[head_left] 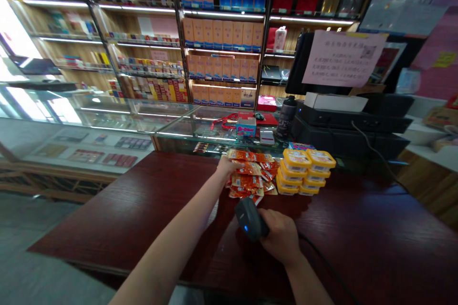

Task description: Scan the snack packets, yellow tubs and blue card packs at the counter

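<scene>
In the head view my right hand [282,237] is wrapped round the handle of a dark barcode scanner [250,219] with a blue light glowing on its back. The scanner's head faces a pile of orange snack packets [246,181] on the dark red-brown counter. At the left side of the pile, my left hand [226,167] grips one of the upper packets, its thumb on top; the other fingers are mostly hidden. Just right of the packets stand stacked yellow plastic tubs [296,159] with white labels on their lids.
A glass display counter [171,121] runs behind the wooden counter [143,214]. On it are a small blue box [246,128] and a dark bottle [286,116]. A monitor bearing a pink notice [339,59] stands at right. The scanner's cable [329,262] trails right.
</scene>
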`<state>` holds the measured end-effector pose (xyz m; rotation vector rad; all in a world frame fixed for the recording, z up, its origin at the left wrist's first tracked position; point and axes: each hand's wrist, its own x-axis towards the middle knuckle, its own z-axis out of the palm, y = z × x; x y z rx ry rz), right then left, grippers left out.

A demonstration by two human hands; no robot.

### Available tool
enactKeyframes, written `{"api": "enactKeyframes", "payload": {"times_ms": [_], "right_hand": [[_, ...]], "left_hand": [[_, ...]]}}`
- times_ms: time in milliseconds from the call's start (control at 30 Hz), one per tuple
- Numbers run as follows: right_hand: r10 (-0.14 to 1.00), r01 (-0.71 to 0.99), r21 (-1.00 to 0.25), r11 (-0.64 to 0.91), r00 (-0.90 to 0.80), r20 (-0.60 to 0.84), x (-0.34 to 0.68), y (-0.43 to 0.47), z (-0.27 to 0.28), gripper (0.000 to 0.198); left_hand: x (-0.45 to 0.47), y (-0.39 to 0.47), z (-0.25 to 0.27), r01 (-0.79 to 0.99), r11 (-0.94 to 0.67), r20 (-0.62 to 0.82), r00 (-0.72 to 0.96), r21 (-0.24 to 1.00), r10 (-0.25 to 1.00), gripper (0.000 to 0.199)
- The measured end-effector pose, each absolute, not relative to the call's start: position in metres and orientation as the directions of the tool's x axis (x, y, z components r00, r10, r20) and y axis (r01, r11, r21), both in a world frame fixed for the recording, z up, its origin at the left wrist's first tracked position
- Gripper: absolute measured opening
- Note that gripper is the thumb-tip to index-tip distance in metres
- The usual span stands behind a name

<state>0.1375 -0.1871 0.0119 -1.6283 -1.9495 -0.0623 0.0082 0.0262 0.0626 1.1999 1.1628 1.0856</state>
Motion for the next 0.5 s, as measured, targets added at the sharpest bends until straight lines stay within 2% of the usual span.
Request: {"api": "enactKeyframes", "payload": {"times_ms": [100,167,300,400,500], "right_hand": [[0.879,0.909,-0.321,0.266,-0.092,0.468,0.139,-0.189,0.009,0.032],[0.887,0.906,-0.325,0.269,-0.102,0.451,0.139,-0.190,0.010,0.033],[0.929,0.883,-0.412,0.225,-0.066,0.364,0.131,-0.192,0.022,0.038],[0.952,0.782,-0.603,0.159,0.039,0.302,0.118,-0.188,0.035,0.036],[0.955,0.537,-0.816,0.216,0.060,0.292,0.103,-0.179,0.046,0.035]], "left_hand": [[-0.020,0.014,0.059,-0.183,0.256,-0.221,0.195,0.949,0.956,0.027],[-0.040,0.004,0.053,-0.291,0.261,-0.225,0.152,0.920,0.963,0.025],[-0.069,-0.012,0.033,-0.419,0.024,-0.037,-0.023,0.908,0.999,0.041],[-0.077,-0.016,0.016,-0.335,-0.181,0.159,-0.094,0.925,0.983,0.049],[-0.079,-0.017,0.004,-0.219,-0.271,0.254,-0.101,0.937,0.962,0.041]]}}
